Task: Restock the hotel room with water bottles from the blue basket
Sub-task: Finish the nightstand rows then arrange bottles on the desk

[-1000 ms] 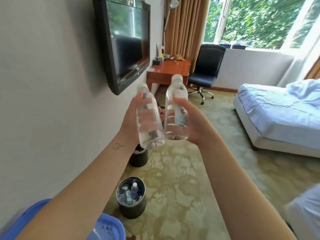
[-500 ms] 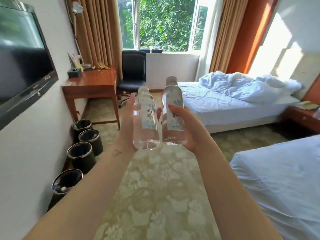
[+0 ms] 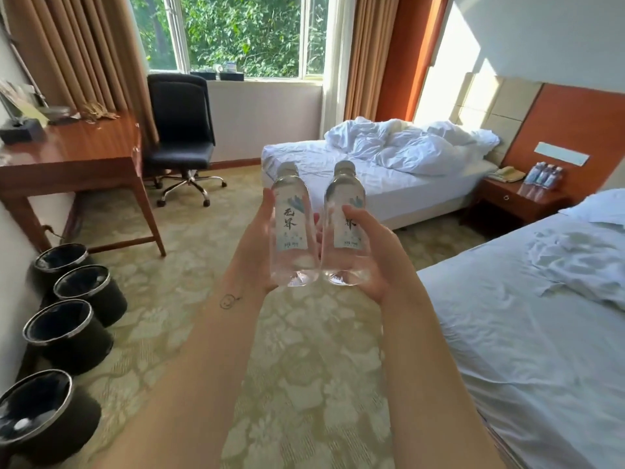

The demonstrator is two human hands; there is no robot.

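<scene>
As the view swings from wall to room, the left hand (image 3: 255,255) grips one water bottle (image 3: 291,231), the right hand (image 3: 377,255) a second bottle (image 3: 345,231), both upright above the carpet (image 3: 304,384), and a bedside counter (image 3: 507,201) with stocked bottles (image 3: 544,174) at its back edge appears, the likely destination.

Clear, capped, white-labelled left bottle (image 3: 291,231) and right bottle (image 3: 344,192), upright, side by side in mid-air.

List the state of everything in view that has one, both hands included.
left hand: grips the left bottle.
right hand: grips the right bottle.
left bottle: upright, capped, in the air.
right bottle: upright, capped, in the air.
nightstand bottles: standing upright beside the phone.
far bed: unmade, covers rumpled.
bins: four, upright, lined.
</scene>
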